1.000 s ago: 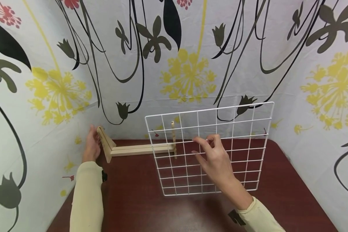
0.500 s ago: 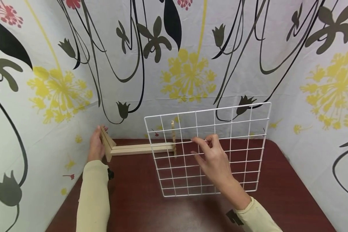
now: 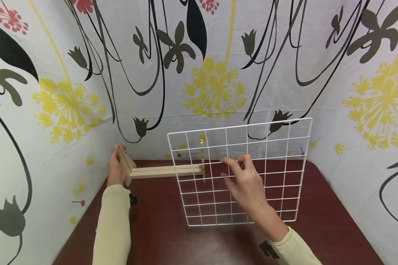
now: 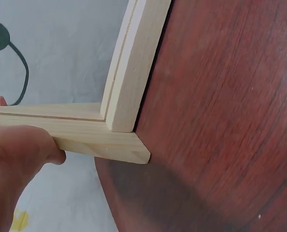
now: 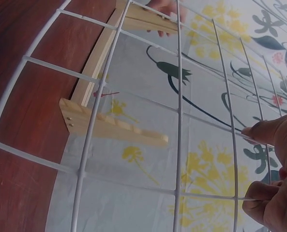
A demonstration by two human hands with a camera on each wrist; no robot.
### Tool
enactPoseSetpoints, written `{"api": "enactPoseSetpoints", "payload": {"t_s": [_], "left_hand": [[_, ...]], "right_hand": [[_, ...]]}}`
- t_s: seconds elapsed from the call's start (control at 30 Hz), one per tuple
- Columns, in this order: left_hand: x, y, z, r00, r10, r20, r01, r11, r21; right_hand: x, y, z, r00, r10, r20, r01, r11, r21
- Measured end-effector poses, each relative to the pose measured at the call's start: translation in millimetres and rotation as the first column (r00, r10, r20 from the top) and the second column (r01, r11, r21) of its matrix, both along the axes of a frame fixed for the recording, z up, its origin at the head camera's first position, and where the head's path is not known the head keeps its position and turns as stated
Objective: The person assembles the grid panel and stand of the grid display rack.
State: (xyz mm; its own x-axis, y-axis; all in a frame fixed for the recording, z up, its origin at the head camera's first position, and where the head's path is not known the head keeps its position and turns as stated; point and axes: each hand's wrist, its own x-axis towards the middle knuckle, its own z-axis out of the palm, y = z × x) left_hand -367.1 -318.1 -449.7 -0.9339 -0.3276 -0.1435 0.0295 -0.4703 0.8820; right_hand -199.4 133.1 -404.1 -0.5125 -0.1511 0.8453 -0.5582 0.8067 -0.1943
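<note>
At the back left of the table, my left hand [image 3: 116, 168] grips the near upright of a pale wooden stand [image 3: 167, 172], with the thumb on one side and fingertips showing on the other in the left wrist view. A grooved bar joins this upright to a notched one [image 5: 114, 126] with two small screws. My right hand [image 3: 248, 182] pinches a wire of a white metal grid panel [image 3: 215, 202], held upright and leaning slightly. Thumb and fingers meet the wire in the right wrist view. In the head view the panel overlaps the stand's right end.
The dark red-brown wooden table [image 3: 166, 235] has rounded back corners. White cloth [image 3: 119, 73] printed with yellow flowers and dark stems hangs on three sides, close behind the stand. Black straps show at both sleeves.
My left hand has moved right and settled further around the upright, and the stand has shifted slightly right. The right hand and grid panel have barely moved.
</note>
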Motion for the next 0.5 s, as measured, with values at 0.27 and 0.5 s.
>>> {"api": "enactPoseSetpoints", "payload": {"t_s": [0.27, 0.5], "left_hand": [[-15.6, 14.2, -6.7, 0.998, 0.013, 0.053, -0.015, 0.999, 0.048], [-16.3, 27.9, -5.0, 0.991, 0.05, 0.12, -0.056, 0.997, 0.046]], "right_hand": [[-0.5, -0.8, -1.5, 1.0, -0.011, 0.01, 0.012, 0.999, -0.03], [-2.3, -4.6, 0.6, 1.0, -0.011, 0.004, 0.012, 0.999, -0.043]]}}
